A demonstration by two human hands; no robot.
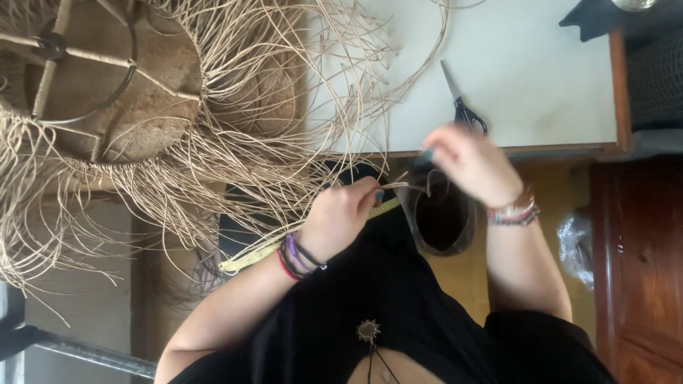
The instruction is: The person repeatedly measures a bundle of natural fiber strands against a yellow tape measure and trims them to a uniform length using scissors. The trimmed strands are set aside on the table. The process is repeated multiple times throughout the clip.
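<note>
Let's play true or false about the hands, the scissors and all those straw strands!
1. The scissors lie on the white table. True.
2. The right hand holds the scissors. False: they lie untouched beside it.
3. The left hand pinches thin straw strands. True.
4. Both wrists are bare. False: both wear bracelets.
5. A wire frame sits in the woven piece. True.

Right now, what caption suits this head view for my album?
Both hands, left hand and right hand, work pale cane strands beside scissors on a white table.
</note>
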